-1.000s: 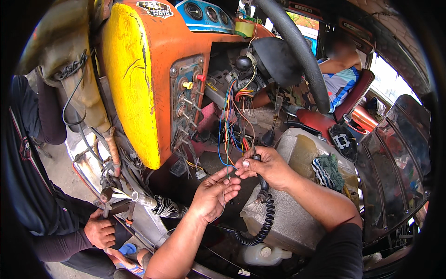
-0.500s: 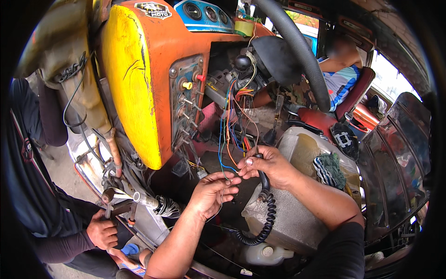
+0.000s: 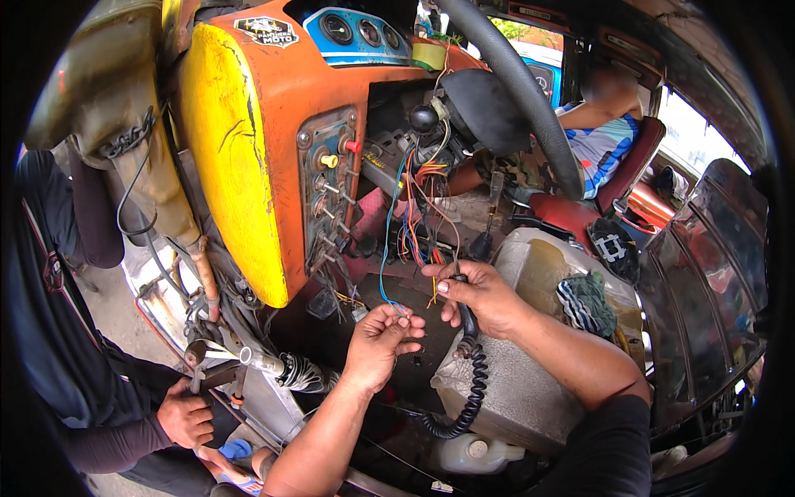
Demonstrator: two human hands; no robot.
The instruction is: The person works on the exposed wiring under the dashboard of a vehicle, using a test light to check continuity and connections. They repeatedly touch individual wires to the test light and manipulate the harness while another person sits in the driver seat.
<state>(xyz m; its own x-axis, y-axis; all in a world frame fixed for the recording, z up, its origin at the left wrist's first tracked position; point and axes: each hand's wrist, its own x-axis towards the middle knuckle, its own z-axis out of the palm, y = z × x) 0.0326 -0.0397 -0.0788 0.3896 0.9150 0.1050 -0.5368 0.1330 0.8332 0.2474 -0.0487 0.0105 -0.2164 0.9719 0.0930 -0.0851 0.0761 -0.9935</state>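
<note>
My left hand [image 3: 379, 344] pinches the loose ends of thin coloured wires [image 3: 396, 248] that hang down from under the orange and yellow dashboard [image 3: 248, 157]. Just to its right, my right hand [image 3: 480, 294] is closed around the top of a black coiled cable [image 3: 468, 389], with its thumb near the same wire ends. The coiled cable hangs down and curls left below both hands. The wire bundle runs up behind the black steering wheel [image 3: 530, 99].
A grey engine cover [image 3: 530, 398] with a rag [image 3: 586, 302] lies under my right arm. At the lower left a co-worker's hand [image 3: 186, 418] holds a tool by a metal pipe [image 3: 248, 360]. Another person sits on a red seat [image 3: 617, 157] beyond the wheel.
My left hand has dropped slightly and closed its fingers on the wire ends. My right hand has stayed on the coiled cable. The co-worker's hand has shifted a little by the pipe.
</note>
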